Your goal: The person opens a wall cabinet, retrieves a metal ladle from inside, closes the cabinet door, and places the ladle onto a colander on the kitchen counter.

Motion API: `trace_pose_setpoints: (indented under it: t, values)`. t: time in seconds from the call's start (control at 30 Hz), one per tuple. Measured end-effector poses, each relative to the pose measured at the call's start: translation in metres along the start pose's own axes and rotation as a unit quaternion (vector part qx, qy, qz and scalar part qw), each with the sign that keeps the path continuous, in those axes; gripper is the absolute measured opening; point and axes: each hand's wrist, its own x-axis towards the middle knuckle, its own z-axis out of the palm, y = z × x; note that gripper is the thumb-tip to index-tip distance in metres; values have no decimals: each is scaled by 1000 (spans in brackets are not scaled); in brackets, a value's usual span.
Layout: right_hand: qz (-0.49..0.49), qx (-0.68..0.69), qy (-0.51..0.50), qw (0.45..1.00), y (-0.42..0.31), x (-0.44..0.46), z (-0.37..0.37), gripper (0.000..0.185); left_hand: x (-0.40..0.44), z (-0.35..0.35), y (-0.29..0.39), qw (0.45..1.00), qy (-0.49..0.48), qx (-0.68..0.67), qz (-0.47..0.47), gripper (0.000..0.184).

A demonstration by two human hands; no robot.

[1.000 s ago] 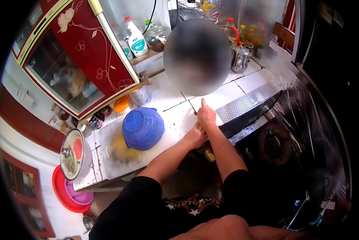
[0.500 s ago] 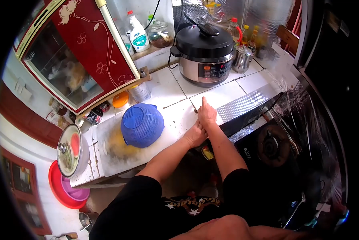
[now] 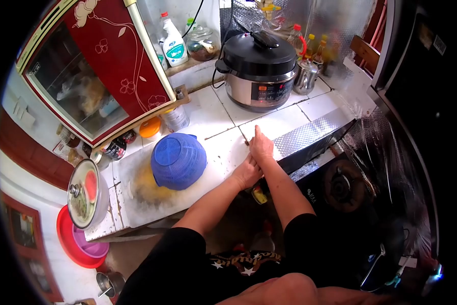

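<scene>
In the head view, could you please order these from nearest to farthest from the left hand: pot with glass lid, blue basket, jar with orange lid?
From the left hand:
1. Blue basket, just to its left.
2. Jar with orange lid, farther left, behind the basket.
3. Pot with glass lid, farthest left.
</scene>
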Motion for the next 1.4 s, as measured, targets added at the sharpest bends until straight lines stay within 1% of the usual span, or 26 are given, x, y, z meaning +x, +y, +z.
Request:
trace_pose_setpoints:
  t: [0.03, 0.1, 0.13, 0.2, 0.3, 0.33, 0.4, 0.43, 0.47, 0.53, 0.7, 0.83, 1.1, 1.4]
  values:
    - [9, 2, -19, 1000, 0, 1, 1, 45, 0, -2, 0, 1000, 2, 0, 1, 36]
    - [3, -5, -6, 1000, 0, 1, 2, 43, 0, -5, 2, 999, 17, -30, -28, 37]
    - [-2, -9, 4, 1000, -1, 1, 2, 41, -2, 0, 1, 999, 20, -31, -28, 37]
    - [-2, -7, 2, 1000, -1, 0, 2, 40, -5, 10, 0, 999, -37, -6, -23, 39]
    - [-3, -5, 8, 1000, -2, 0, 2, 36, -7, 11, -1, 998, -51, -32, -30, 38]
    - [-6, -5, 11, 1000, -1, 0, 4, 33, -6, 10, 0, 998, -49, -32, -28, 38]
    - [-3, -5, -2, 1000, 0, 2, 5, 34, -5, 8, 1, 1000, -3, 8, -16, 37]
    - [-1, -4, -18, 1000, 1, 3, 5, 34, -4, 7, 1, 1000, -1, 8, -16, 37]
    - [-1, -5, -17, 1000, 1, 3, 6, 34, -4, 6, 1, 1000, 1, 7, -18, 37]
    - [-3, -6, -14, 1000, 1, 3, 5, 28, -3, 7, 1, 1000, 3, 7, -20, 37]
    - [-12, -7, -2, 1000, 2, 3, 7, 26, -4, 8, 1, 1000, -1, -6, -28, 37]
    - [-13, -2, -3, 1000, 3, 3, 7, 23, -3, 7, 1, 1000, -9, -1, -16, 38]
    - [-10, 6, 4, 1000, 6, 2, 10, 21, -3, 7, 0, 999, -9, -27, -19, 42]
    - [-6, 16, 6, 1000, 3, 2, 7, 18, -1, 4, 2, 999, 15, -26, -19, 40]
